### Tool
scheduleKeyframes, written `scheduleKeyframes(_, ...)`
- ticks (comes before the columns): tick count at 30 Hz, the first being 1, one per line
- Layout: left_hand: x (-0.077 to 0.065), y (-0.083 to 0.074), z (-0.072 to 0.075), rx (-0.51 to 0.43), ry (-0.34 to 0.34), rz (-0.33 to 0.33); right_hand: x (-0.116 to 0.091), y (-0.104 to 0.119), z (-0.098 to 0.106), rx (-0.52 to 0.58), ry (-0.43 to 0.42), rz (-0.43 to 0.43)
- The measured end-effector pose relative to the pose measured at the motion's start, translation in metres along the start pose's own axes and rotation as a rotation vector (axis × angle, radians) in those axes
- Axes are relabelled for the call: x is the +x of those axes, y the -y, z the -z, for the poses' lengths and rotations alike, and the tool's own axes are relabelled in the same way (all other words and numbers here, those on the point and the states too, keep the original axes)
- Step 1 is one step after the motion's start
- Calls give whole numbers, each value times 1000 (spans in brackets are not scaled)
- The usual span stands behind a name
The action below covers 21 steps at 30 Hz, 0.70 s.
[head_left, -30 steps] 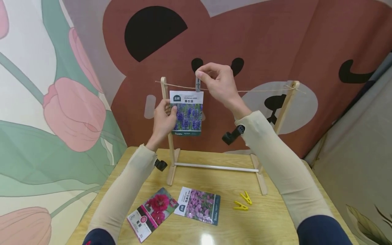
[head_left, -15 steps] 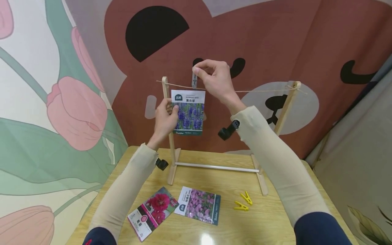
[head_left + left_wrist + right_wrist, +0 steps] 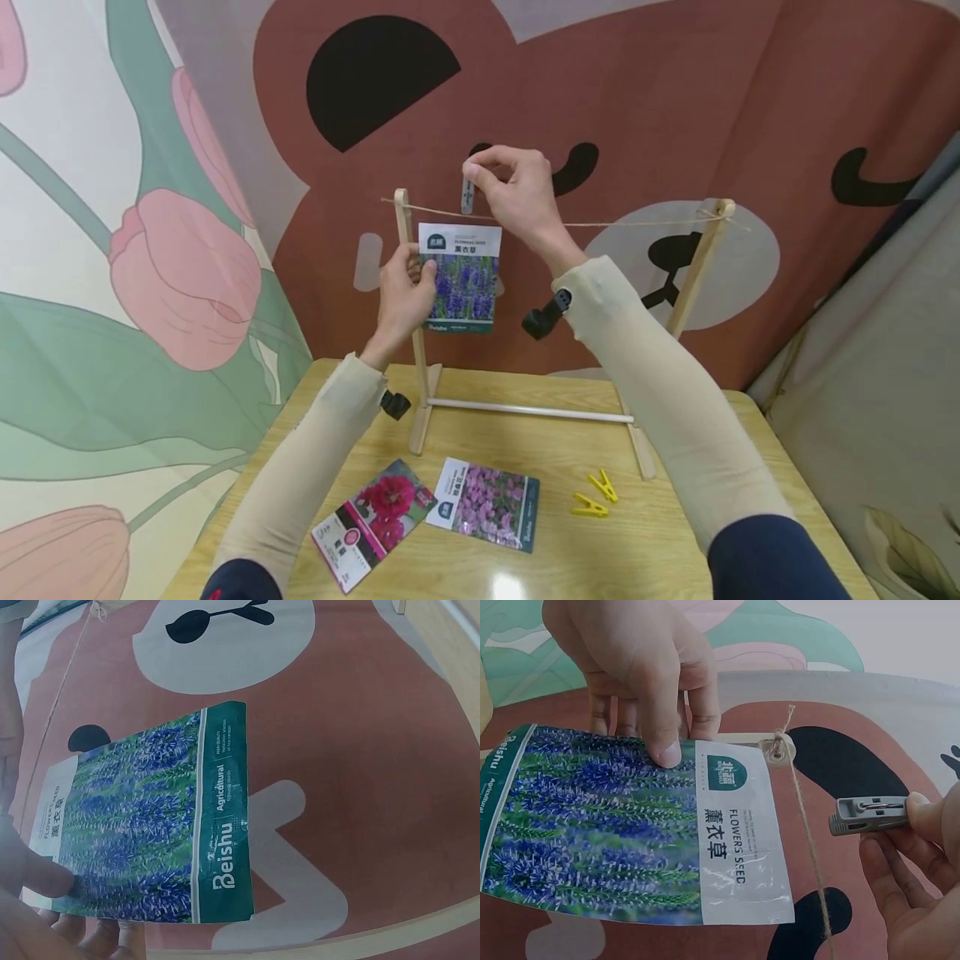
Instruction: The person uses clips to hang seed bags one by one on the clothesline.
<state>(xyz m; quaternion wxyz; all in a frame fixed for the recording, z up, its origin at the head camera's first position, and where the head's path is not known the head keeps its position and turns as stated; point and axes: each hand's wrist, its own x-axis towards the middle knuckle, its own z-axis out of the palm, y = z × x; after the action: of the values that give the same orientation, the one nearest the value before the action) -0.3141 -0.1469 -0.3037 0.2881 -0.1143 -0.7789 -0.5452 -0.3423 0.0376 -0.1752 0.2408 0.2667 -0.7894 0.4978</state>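
My left hand (image 3: 407, 287) pinches the left edge of a lavender seed packet (image 3: 461, 283), thumb on its front. The packet stands upright, its white top edge just below the twine (image 3: 637, 223) in the head view. In the right wrist view the twine (image 3: 814, 851) runs past that white end. Higher up, my right hand (image 3: 521, 192) pinches a grey clothespin (image 3: 467, 198) by its upper end, its lower tip close over the twine. Seen from the right wrist, the clothespin (image 3: 870, 814) is apart from both twine and packet, its jaws close together.
A wooden stand with two posts (image 3: 686, 287) and a white crossbar (image 3: 528, 409) bears the twine. On the table (image 3: 585, 567) lie a red-flower seed packet (image 3: 375, 525), a pink-flower seed packet (image 3: 487, 504) and two yellow clothespins (image 3: 591, 505). Printed curtains hang behind.
My right hand has moved left and slightly up with the grey clothespin, which earlier overlapped the packet's top edge and is now above it. The left hand and packet have barely shifted.
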Motion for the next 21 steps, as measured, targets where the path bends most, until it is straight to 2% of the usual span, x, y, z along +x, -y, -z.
scheduleKeyframes(12, 0, -5, 4, -16, -1, 17, -1, -3, -2, -20, 19, -6)
scheduleKeyframes(21, 1, -5, -2, -23, 15, 9, -2, -6, -2, -25, 27, -40)
